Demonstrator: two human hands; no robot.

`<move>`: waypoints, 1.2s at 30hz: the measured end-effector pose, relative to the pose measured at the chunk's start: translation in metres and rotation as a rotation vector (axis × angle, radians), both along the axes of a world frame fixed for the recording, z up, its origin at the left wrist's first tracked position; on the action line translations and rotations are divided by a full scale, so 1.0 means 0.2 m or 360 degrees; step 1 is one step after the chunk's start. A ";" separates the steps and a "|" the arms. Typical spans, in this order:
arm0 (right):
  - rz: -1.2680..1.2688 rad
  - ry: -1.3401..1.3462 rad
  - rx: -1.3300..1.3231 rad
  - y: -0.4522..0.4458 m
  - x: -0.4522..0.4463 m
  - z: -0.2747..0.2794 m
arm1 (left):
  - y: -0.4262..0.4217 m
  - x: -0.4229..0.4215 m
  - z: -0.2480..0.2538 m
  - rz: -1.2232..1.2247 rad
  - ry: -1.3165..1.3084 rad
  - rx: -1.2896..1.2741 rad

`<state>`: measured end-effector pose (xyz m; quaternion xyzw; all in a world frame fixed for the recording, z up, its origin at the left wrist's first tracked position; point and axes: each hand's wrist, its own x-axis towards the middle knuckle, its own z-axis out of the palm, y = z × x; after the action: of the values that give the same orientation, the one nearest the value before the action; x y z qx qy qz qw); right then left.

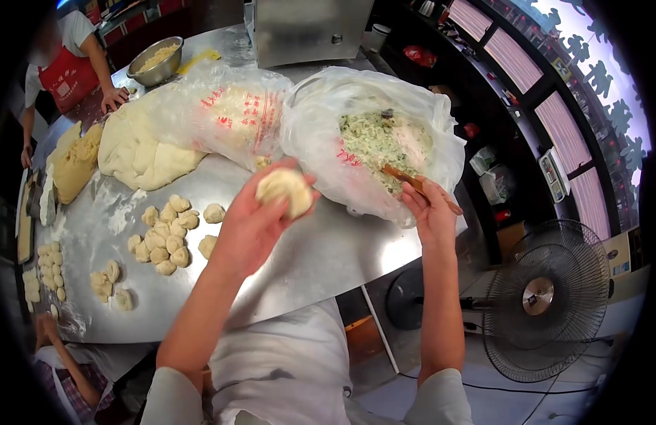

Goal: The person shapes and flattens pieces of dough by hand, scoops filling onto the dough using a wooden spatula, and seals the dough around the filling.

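My left hand (253, 230) holds a round, pale piece of dough (285, 191) above the metal table, its fingers curled round the edge. In my right hand (432, 212) is a thin wooden stick (411, 181), its tip in the green and white filling (381, 145). That filling lies in a large clear plastic bag (310, 127) with red print. Left of my left hand, a cluster of small dough pieces (160, 237) sits on the metal table (299, 265).
A big dough slab (140, 149), a second plastic bag (236, 117) and a metal bowl (158, 62) lie at the back left. A person in a red apron (65, 81) stands there; another person (76, 382) is at lower left. A fan (540, 294) stands at right.
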<state>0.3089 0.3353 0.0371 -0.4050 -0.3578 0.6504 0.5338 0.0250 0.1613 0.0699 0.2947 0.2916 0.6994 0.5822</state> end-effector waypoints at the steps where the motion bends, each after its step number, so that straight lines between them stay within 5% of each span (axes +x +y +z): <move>1: -0.0025 -0.0006 0.0030 -0.01 -0.02 0.00 | 0.11 0.00 0.08 -0.0046 0.0146 0.0047; 4: -0.0101 -0.0146 0.0253 -0.06 -0.07 -0.02 | 0.43 0.14 0.24 0.0241 0.1176 0.0097; 7: -0.0139 -0.0158 0.0358 -0.10 -0.10 -0.03 | 0.74 0.24 0.01 0.0672 0.2472 0.0508; 10: -0.0097 -0.0258 0.0456 -0.12 -0.10 -0.03 | 0.81 0.36 -0.04 0.0321 0.2834 0.0110; 16: -0.0084 -0.0263 0.0489 -0.15 -0.11 0.00 | 0.79 0.42 -0.16 0.0672 0.2605 0.0109; 19: -0.0130 -0.0244 0.0517 -0.21 -0.15 0.03 | 0.76 0.36 -0.12 0.0565 0.1950 -0.0092; 22: -0.0191 -0.0558 0.1056 -0.30 -0.24 0.05 | 0.66 0.36 0.00 0.0222 0.0867 -0.0339; 25: -0.0265 -0.0992 0.1787 -0.38 -0.31 0.13 | 0.55 0.32 0.08 0.0166 0.0209 -0.0372; 28: -0.0240 -0.1148 0.2062 -0.46 -0.38 0.13 | 0.43 0.24 0.11 0.0090 -0.0343 -0.0228; 31: -0.0045 -0.1301 0.2151 -0.56 -0.40 0.10 | 0.33 0.17 0.09 0.0098 -0.0555 -0.0273; 36: 0.0184 -0.1478 0.2315 -0.70 -0.48 0.08 | 0.16 0.14 0.06 0.0370 -0.0227 -0.0474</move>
<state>0.2127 0.1963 0.0537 -0.1686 -0.8870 0.0548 0.4263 0.0535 0.1936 0.0819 0.1195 0.3820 0.7301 0.5539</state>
